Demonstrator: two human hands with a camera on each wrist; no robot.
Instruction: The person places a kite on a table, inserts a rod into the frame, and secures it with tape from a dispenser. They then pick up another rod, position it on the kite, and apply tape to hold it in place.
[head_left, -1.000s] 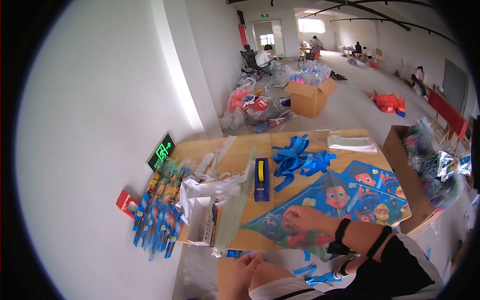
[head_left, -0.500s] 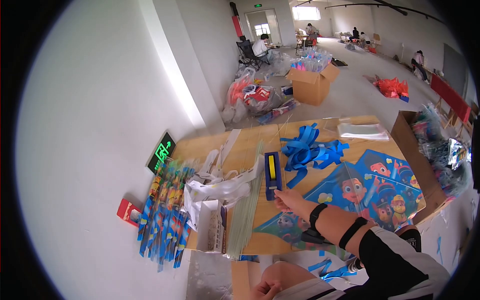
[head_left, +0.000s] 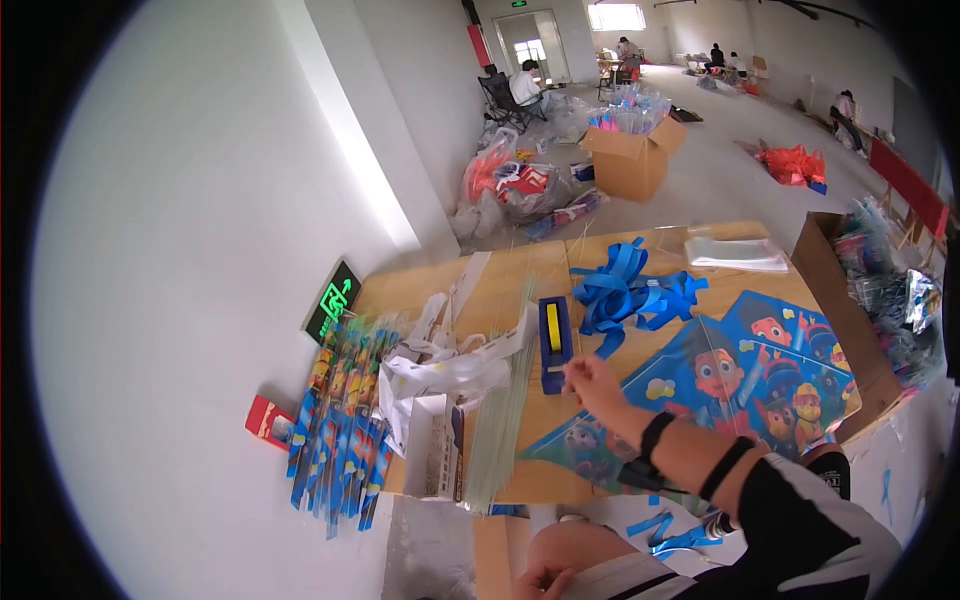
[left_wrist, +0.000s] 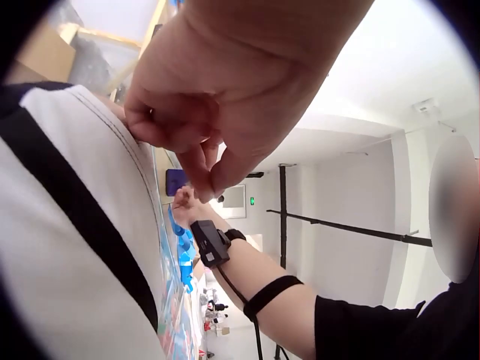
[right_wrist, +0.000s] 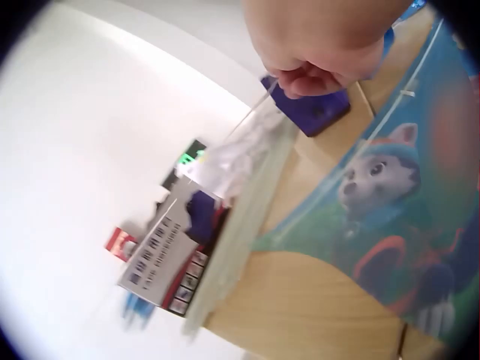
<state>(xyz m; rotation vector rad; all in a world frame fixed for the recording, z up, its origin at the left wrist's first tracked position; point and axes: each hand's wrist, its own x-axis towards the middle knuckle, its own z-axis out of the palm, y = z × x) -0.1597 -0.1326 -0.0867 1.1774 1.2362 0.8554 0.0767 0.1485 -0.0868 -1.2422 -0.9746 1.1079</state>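
Left hand (left_wrist: 217, 97) is down at 6 o'clock on the lap. Its fingers are curled with the tips bunched against white cloth, and I honestly can't tell if they're pinching anything.

Right hand (head_left: 592, 380) is at the near end of the blue tape dispenser (head_left: 553, 343), with the fingers (right_wrist: 315, 82) clamped on a thin strip (right_wrist: 251, 112). It's probably tape, but the wrist view is too blurry to swear to it.

What I'd worry about:
- Nothing is holding the dispenser down, so a pull could drag or tip it toward the bundle of sticks (head_left: 500, 400) at its 8 o'clock.
- A loose strip like that could curl back and stick to itself, or land on the kite (head_left: 740, 380) lying at the hand's 3 o'clock.
- The forearm sits over the kite's corner, so a swing of the arm could drag or crease it.

Across the wooden worktop (head_left: 500, 275), left to right:
- Kite packets (head_left: 340, 430) hang over the 9 o'clock edge, with a green exit sign (head_left: 330, 300) on the wall above them.
- White bags (head_left: 440, 375) and an open carton (head_left: 435, 450) come next.
- Blue ribbons (head_left: 630, 290) are piled at 12 o'clock, and clear sleeves (head_left: 735, 255) lie at 1 o'clock.

The room's a big bare hall with a concrete floor. There's a cardboard box (head_left: 630, 160) out on it, and people are working at the far end.
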